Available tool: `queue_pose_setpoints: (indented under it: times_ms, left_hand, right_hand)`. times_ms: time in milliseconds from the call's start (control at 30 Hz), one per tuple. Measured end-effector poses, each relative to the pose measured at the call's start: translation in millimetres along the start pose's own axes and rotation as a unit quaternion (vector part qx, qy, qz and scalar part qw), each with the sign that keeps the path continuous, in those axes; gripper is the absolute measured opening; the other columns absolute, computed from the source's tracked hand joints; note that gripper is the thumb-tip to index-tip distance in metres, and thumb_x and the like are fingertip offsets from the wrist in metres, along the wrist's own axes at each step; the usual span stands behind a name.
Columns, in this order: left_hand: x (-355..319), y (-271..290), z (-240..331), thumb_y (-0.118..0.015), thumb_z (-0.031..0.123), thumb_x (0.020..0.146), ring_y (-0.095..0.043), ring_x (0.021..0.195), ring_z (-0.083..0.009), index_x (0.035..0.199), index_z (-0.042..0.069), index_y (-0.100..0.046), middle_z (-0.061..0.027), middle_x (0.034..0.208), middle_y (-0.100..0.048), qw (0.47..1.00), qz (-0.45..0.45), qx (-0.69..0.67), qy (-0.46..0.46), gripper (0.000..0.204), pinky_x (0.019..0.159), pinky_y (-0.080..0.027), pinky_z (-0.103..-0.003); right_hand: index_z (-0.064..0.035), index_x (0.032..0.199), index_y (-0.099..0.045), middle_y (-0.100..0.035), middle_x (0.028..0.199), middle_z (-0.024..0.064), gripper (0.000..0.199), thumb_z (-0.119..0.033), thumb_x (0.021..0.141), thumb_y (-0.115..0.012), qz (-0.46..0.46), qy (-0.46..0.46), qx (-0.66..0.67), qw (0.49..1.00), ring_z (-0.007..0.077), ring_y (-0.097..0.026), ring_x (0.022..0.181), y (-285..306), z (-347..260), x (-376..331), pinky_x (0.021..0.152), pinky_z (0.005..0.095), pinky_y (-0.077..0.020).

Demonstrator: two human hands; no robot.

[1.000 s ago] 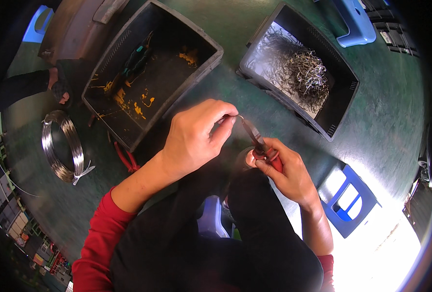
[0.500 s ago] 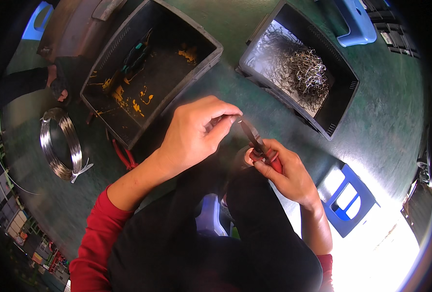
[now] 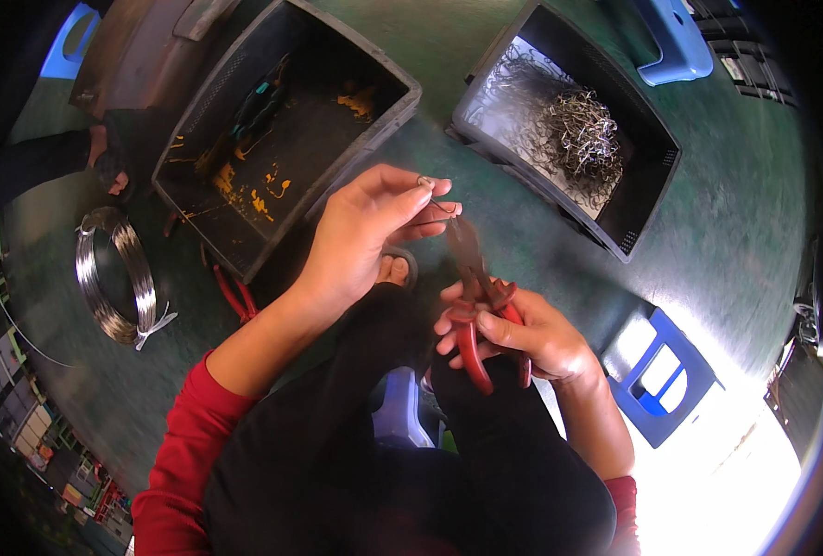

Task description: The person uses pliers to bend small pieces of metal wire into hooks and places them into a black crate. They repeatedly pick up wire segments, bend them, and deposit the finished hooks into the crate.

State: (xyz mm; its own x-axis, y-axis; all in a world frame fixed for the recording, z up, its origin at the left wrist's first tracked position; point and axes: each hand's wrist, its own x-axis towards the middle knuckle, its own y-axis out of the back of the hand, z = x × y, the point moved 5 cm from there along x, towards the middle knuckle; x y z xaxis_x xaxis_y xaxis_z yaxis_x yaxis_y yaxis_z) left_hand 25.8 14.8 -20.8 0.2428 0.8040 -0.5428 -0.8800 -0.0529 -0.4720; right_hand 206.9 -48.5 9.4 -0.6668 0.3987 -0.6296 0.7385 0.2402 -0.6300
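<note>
My left hand [image 3: 360, 232] is closed in a pinch on a small bent wire hook [image 3: 424, 182], which curls between thumb and fingertips. Red-handled pliers [image 3: 466, 252] rest in my right hand [image 3: 549, 335]; their handles are spread apart, with fingers wrapped about them. The pliers' jaws point up toward the wire and end right by the left fingertips. I cannot tell whether the jaw tips touch the wire.
At upper right, a black crate [image 3: 654, 190] holds a heap of bent wire hooks [image 3: 583, 139]. A yellow-stained black crate [image 3: 286, 218] stands upper left. A wire coil [image 3: 87, 269], red-handled tool [image 3: 235, 295], blue stools [image 3: 662, 389] and another person's foot [image 3: 115, 171] are around.
The pliers' handles have spread and the tool has turned more upright. My left fingers have shifted slightly up and left and opened out around the wire. A foot now shows below my left hand.
</note>
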Motion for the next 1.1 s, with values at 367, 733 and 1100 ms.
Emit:
queue_pose_setpoints:
  times_ms: [367,733,1100]
  left_hand:
    - [-6.2,-5.5,-1.0,-0.054,0.007,0.100,-0.065,0.111,-0.0258,0.108,0.001,-0.059,-0.0149,0.117,-0.064,0.991,-0.049,-0.016,-0.120,0.011,0.092,-0.054,-0.037]
    - [1.3,12.8,12.0,-0.053,0.026,0.102,-0.062,0.086,-0.0115,0.102,0.001,-0.063,-0.0044,0.091,-0.063,0.982,-0.060,0.178,-0.018,0.027,0.076,-0.050,-0.027]
    - [-7.6,-1.4,19.1,-0.056,0.022,0.100,-0.051,0.052,-0.0057,0.079,-0.001,-0.058,-0.0012,0.062,-0.051,0.926,-0.038,0.362,-0.099,0.031,0.050,-0.038,-0.024]
  right_hand:
    - [0.0056,0.138,-0.037,-0.057,0.119,0.0252,0.058,-0.030,0.098,-0.059,-0.034,-0.021,0.101,0.994,0.0372,-0.064,0.107,-6.6,-1.5,-2.3,0.090,0.0492,-0.0558]
    - [-0.0016,0.124,-0.057,-0.070,0.102,0.0104,0.033,-0.018,0.096,-0.062,0.222,0.051,-0.304,0.925,0.0200,-0.066,0.098,16.0,-17.5,-13.7,0.091,0.0330,-0.0491]
    - [-0.0017,0.127,-0.054,-0.069,0.109,0.0134,0.037,-0.019,0.095,-0.063,0.214,0.060,-0.309,0.925,0.0228,-0.065,0.105,12.8,-15.8,-13.6,0.094,0.0337,-0.0471]
